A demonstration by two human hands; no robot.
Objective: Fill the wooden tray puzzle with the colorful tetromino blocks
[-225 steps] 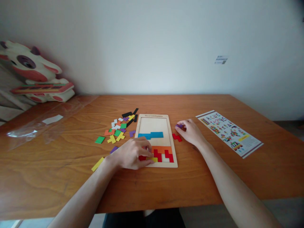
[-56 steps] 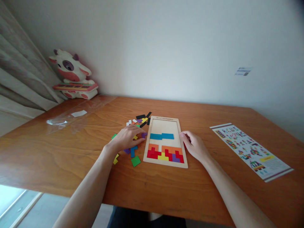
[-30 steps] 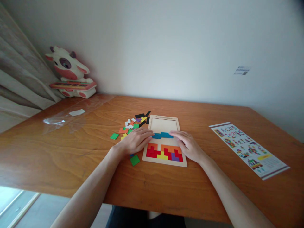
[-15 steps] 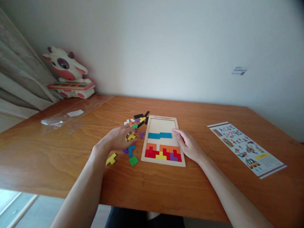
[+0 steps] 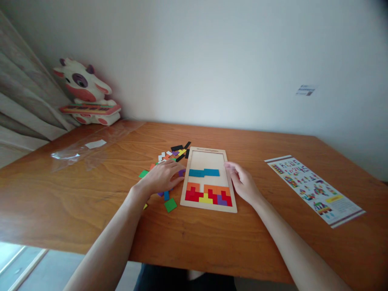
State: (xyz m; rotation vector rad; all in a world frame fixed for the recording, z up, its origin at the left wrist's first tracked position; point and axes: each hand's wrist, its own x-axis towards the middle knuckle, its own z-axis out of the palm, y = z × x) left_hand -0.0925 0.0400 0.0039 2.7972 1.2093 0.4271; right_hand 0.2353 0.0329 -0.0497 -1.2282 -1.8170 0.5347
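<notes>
A wooden puzzle board (image 5: 209, 208) lies flat. Orange, red, yellow and purple pieces fill its near end, and two blue pieces (image 5: 211, 173) lie side by side midway up. My left hand (image 5: 162, 177) is over the loose pieces left of the board. Its thumb and fingers are apart, on either side of a purple piece (image 5: 181, 172) by the frame. My right hand (image 5: 241, 184) is at the board's right edge, fingers loosely bent and nothing visible in them. A green square piece (image 5: 170, 205) and a blue piece (image 5: 166, 196) are near my left wrist.
Several black pieces (image 5: 176, 148) and small coloured ones are heaped at the board's upper left. A printed sheet (image 5: 315, 190) lies to the right. A clear plastic bag (image 5: 68, 155) and a cow-shaped toy keyboard (image 5: 89, 109) are at the back left.
My left hand has moved right to the purple piece, uncovering a green piece behind it. My right hand has drawn slightly right, from over the board to its edge.
</notes>
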